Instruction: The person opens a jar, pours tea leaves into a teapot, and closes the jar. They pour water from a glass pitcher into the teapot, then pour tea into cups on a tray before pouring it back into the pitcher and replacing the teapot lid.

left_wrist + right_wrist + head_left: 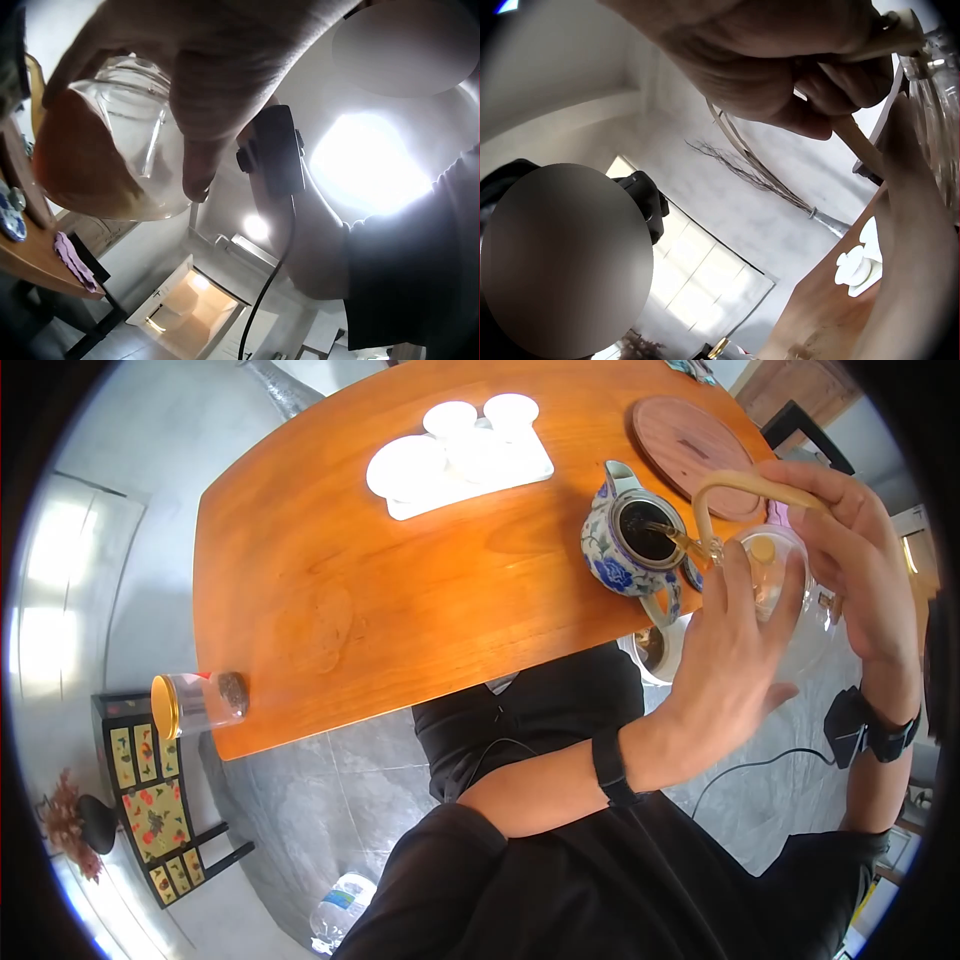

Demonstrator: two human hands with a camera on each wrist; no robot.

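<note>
In the head view my right hand (860,550) grips the curved wooden handle (735,478) of a glass teapot (90,165). The teapot is tilted, and brown liquid (672,534) runs from its spout into the lidless blue-and-white porcelain teapot (610,568) near the table edge. My left hand (720,660) lies over the top of the glass teapot, fingers straight and spread either side of the lid's knob (763,549). The left wrist view shows amber liquid gathered at one side of the glass, with the thumb apart from the fingers.
A round wooden board (690,445) lies behind the porcelain teapot. White cups stand on a white tray (470,490) at the far side. A gold-lidded jar (205,703) lies at the table's left corner. Below the front edge is a white container (672,650); a cable (745,765) hangs nearby.
</note>
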